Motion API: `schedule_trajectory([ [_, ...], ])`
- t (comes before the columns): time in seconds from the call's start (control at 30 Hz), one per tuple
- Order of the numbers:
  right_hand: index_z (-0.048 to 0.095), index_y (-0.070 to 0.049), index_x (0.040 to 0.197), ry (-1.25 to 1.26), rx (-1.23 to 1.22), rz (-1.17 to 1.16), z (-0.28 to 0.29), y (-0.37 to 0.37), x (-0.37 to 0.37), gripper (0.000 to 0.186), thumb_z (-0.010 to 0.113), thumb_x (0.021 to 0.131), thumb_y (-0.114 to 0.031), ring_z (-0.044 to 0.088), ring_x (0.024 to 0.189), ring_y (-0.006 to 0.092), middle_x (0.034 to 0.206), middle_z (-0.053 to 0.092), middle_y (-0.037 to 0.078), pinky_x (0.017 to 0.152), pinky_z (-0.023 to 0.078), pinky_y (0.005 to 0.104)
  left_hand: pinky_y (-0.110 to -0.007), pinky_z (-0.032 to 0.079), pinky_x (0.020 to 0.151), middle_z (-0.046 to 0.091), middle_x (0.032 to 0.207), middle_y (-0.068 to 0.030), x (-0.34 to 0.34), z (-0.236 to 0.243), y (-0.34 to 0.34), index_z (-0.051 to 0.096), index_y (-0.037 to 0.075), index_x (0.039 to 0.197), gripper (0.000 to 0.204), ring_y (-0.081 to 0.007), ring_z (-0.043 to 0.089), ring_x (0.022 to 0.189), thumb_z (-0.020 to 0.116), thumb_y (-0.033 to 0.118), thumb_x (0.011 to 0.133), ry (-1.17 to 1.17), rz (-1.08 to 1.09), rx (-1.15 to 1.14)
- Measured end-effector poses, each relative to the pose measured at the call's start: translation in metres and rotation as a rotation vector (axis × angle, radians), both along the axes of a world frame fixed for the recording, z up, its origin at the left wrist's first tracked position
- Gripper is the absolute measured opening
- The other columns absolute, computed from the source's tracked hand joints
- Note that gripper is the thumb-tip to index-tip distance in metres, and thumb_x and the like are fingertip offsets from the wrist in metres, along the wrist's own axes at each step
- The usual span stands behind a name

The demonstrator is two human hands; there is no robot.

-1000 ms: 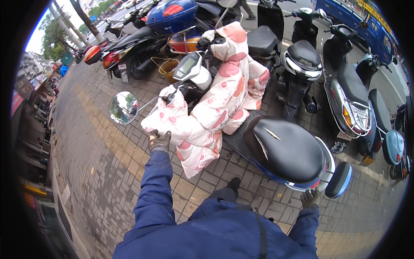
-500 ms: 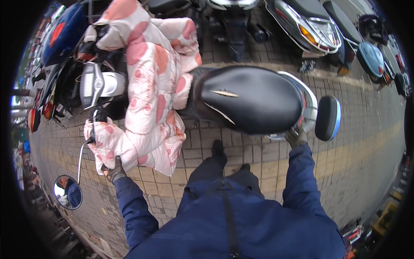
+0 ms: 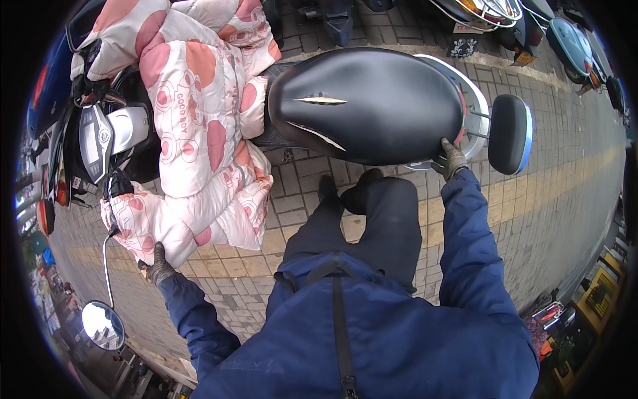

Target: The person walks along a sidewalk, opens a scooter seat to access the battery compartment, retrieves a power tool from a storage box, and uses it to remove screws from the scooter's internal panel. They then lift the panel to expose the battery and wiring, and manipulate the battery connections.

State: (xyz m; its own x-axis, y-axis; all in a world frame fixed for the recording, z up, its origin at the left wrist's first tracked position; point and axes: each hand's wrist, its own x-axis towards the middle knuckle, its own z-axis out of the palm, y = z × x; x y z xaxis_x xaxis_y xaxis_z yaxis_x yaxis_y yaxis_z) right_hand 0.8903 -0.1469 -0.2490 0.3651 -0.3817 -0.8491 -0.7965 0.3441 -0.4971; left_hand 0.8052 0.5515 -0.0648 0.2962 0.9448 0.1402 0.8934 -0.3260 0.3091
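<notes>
My left hand (image 3: 154,267), in a dark glove, is closed on the lower corner of a pink-and-white padded scooter cover (image 3: 193,120), over the handlebar end. Above it are the silver dashboard (image 3: 126,130) and a round mirror (image 3: 102,324) on a long stalk. My right gloved hand (image 3: 450,159) is curled at the rear edge of the black seat (image 3: 365,100), which has two tears, by the pale grab rail (image 3: 477,143); its fingertips are partly hidden. A padded backrest (image 3: 508,133) sticks out behind the rail.
Other parked scooters, including a light-blue one (image 3: 570,46) and one with a white rack (image 3: 488,12), stand along the top and left. My legs and dark shoes are on grey paving (image 3: 565,193) with a yellow strip. Stalls or goods line the bottom right rim.
The view has tilted down and turned, so the scooter sits higher in the picture and crosswise. My legs are closer to the seat. Both hands remain at the cover and seat rear.
</notes>
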Motion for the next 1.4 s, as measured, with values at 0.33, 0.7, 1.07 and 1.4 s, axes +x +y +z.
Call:
schedule_trajectory([
  [0.33, 0.041, -0.003, 0.121, 0.114, -0.14, -0.419, -0.043, -0.043, -0.054, 0.05, 0.055, 0.084, -0.033, 0.053, 0.09, 0.0278, 0.112, 0.051, 0.016, 0.071, 0.048, 0.0401, -0.038, 0.041, 0.091, 0.052, 0.118, -0.021, 0.001, -0.002, 0.001, 0.045, -0.001, 0.124, 0.085, -0.0335, 0.052, 0.105, 0.082, 0.031, 0.054, -0.056, -0.032, -0.013],
  [0.7, 0.038, -0.009, 0.125, -0.125, 0.235, -0.604, -0.064, -0.05, -0.044, 0.06, 0.058, 0.079, -0.042, 0.044, 0.11, 0.0335, 0.12, 0.045, 0.014, 0.094, 0.034, 0.0537, -0.035, 0.038, 0.094, 0.048, 0.123, -0.0203, -0.003, -0.016, 0.013, 0.04, -0.004, 0.127, 0.092, -0.03, 0.049, 0.108, 0.084, 0.025, 0.052, -0.226, 0.017, -0.042],
  [1.07, 0.053, -0.01, 0.08, -0.21, 0.214, -0.744, -0.1, -0.055, -0.043, 0.016, 0.064, 0.075, -0.02, 0.051, 0.061, 0.0231, 0.066, 0.051, 0.004, 0.061, 0.045, 0.0438, -0.034, 0.035, 0.098, 0.046, 0.125, -0.021, 0.002, -0.014, 0.012, 0.042, -0.002, 0.127, 0.093, -0.0307, 0.045, 0.114, 0.084, 0.025, 0.049, -0.191, 0.072, -0.001],
  [1.4, 0.049, -0.004, 0.107, -0.27, 0.185, -0.725, -0.132, -0.074, -0.06, 0.032, 0.06, 0.077, -0.005, 0.057, 0.087, 0.0275, 0.093, 0.058, 0.011, 0.082, 0.048, 0.0431, -0.035, 0.038, 0.094, 0.048, 0.122, -0.0225, -0.001, -0.008, 0.011, 0.042, -0.001, 0.128, 0.091, -0.0317, 0.048, 0.11, 0.082, 0.029, 0.052, -0.116, -0.028, 0.03],
])
